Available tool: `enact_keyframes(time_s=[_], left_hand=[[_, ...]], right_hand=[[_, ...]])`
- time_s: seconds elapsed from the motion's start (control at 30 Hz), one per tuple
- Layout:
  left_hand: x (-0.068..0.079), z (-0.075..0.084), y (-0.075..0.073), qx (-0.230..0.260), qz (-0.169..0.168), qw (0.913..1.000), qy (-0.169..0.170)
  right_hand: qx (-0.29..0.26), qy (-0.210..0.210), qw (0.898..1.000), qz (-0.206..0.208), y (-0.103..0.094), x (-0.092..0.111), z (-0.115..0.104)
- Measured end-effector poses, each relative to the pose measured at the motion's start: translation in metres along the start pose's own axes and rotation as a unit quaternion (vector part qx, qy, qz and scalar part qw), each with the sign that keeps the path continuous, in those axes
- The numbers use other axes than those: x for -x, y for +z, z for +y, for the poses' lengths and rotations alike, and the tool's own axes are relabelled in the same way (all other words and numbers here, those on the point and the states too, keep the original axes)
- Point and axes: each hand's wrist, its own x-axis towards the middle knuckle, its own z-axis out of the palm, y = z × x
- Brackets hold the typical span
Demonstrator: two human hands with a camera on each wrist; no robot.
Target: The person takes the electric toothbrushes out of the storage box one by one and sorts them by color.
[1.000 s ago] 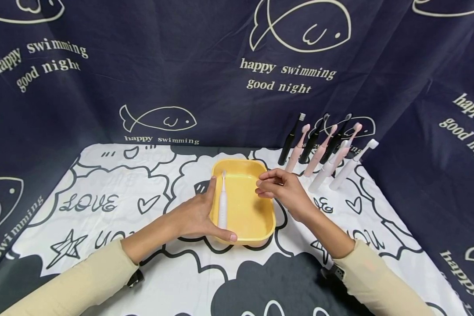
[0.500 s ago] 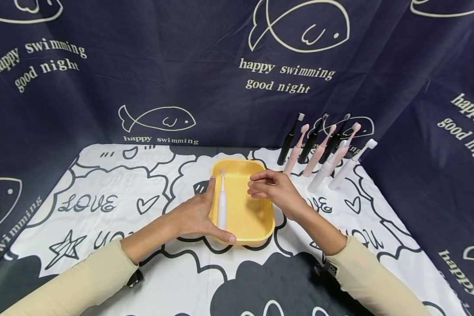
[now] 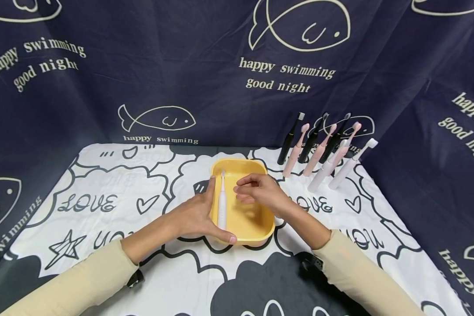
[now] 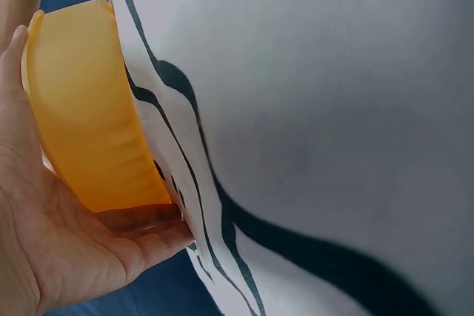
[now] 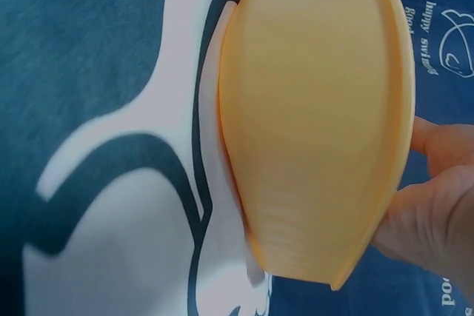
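Note:
A yellow plastic tray (image 3: 242,219) sits on the printed cloth. Inside it, along the left wall, lies a white electric toothbrush (image 3: 222,206) with its head toward the far side. My left hand (image 3: 195,215) holds the tray at its near left corner, thumb over the front rim and fingers along the left side. In the left wrist view, bent fingers (image 4: 152,238) rest against the tray's outer wall. My right hand (image 3: 262,193) hovers over the tray's right half, its fingers loosely bent with nothing visible between them. The right wrist view shows the tray's outer wall (image 5: 318,123) beside that hand.
Several electric toothbrushes stand upright at the back right: black ones (image 3: 287,147), pink ones (image 3: 293,159) and white ones (image 3: 344,173). A dark blue curtain (image 3: 221,79) with fish drawings hangs behind and at both sides of the cloth-covered table (image 3: 114,245).
My right hand has moved left, from the tray's right rim to over its inside. The left hand, the tray and the toothbrush in it have stayed put.

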Motion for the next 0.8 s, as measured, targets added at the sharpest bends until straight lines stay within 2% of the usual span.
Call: enact_keyframes(time_s=[0.3, 0.5, 0.8], left_hand=[[0.0, 0.0, 0.001, 0.013, -0.002, 0.9999, -0.001], [0.0, 0.001, 0.002, 0.013, -0.002, 0.9999, -0.007], [0.001, 0.001, 0.0, -0.001, -0.009, 0.9998, -0.02]], right_hand=[[0.025, 0.039, 0.998, -0.035, 0.013, -0.01, 0.006], [0.066, 0.067, 0.995, -0.036, 0.022, -0.014, 0.012], [0.163, 0.042, 0.985, -0.022, 0.034, -0.017, 0.01]])
